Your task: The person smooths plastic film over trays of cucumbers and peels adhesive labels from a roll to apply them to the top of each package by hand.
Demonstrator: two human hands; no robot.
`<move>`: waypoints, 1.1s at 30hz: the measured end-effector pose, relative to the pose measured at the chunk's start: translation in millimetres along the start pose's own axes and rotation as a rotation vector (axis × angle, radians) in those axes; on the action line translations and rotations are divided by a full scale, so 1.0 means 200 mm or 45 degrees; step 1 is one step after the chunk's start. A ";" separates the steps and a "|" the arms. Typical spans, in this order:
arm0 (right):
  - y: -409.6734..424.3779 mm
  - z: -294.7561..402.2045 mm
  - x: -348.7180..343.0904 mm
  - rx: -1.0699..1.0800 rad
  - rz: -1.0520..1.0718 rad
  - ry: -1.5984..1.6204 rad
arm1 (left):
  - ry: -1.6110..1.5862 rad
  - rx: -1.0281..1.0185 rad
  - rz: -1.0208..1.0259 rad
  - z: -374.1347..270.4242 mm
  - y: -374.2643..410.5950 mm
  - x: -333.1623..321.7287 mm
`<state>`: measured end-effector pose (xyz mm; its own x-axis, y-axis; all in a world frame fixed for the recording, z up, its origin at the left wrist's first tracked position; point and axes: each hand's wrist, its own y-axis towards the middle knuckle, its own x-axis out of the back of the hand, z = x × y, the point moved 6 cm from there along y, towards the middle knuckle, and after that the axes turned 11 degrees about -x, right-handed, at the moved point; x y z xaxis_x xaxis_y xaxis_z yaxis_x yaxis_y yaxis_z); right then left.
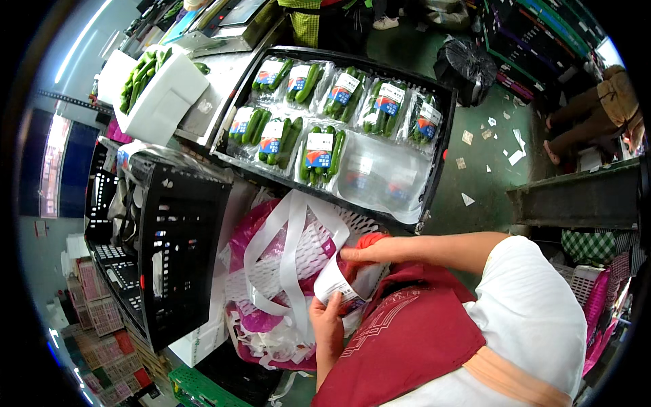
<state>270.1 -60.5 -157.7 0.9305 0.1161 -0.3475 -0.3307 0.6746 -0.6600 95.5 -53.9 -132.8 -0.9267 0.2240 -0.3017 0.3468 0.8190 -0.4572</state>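
Note:
A curled strip of printed labels (335,282), white with red and blue print, is held between my two hands over a basket. My left hand (327,318) pinches its near end between thumb and fingers. My right hand (363,253) grips the far side, beside some bright red material (373,239) that I cannot identify. The rest of the strip is partly hidden by my hand and red apron. Below lies a pink-rimmed basket (295,364) with white backing strips (292,274), foam netting (318,239) and scraps.
A black crate (442,152) ahead holds several labelled packs of cucumbers (320,155) and a clear plastic sheet (386,178). A white foam box (163,102) of cucumbers stands beyond it. Another black crate (185,254) is tipped up at left. A black bag (465,66) sits on the floor.

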 end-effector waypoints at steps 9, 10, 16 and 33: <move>0.19 0.32 -0.24 0.200 0.073 0.800 | -0.203 0.147 0.350 -0.01 -0.14 0.06; 0.19 0.35 -0.25 0.219 0.065 0.773 | -0.266 0.097 0.328 -0.03 -0.16 0.08; 0.29 0.33 -0.34 0.194 0.080 0.591 | -0.105 0.019 0.333 -0.08 -0.29 0.19; 0.25 0.15 -0.52 0.107 0.062 0.416 | -0.115 -0.042 0.482 -0.09 -0.40 0.21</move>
<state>162.0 -17.2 -135.9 0.8097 -0.0807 -0.5812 -0.3469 0.7331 -0.5850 26.6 -99.5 -93.2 -0.7174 0.4673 -0.5167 0.6553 0.7044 -0.2727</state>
